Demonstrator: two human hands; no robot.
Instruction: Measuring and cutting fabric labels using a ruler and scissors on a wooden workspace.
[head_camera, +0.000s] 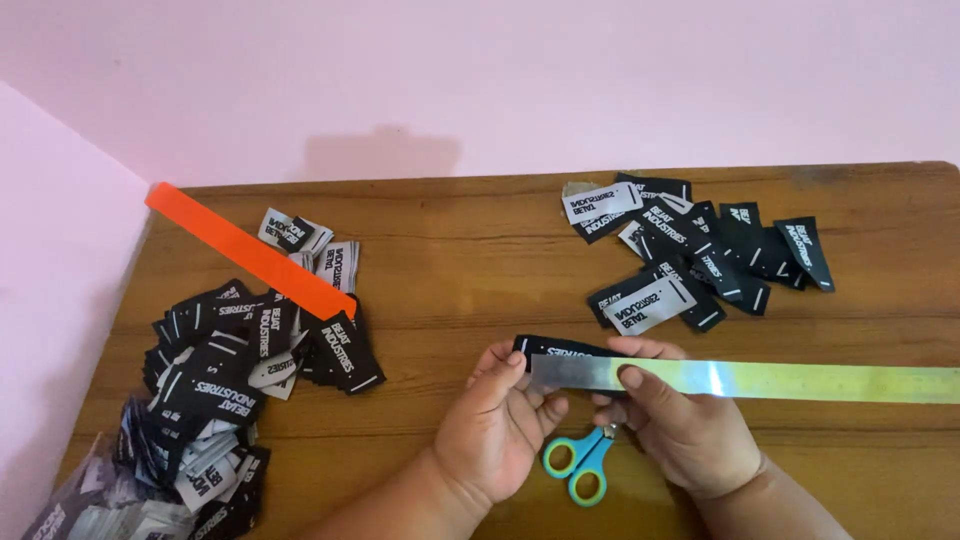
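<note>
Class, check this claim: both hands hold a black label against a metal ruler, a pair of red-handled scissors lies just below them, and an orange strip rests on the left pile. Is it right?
Not quite. The head view shows the scissors have blue and green handles, not red. The rest stands: left hand and right hand hold the black label against the metal ruler; the orange strip rests on the left pile.

Two label heaps (215, 370) (700, 250) — one scissors (582, 463), one ruler (760, 378).
</note>
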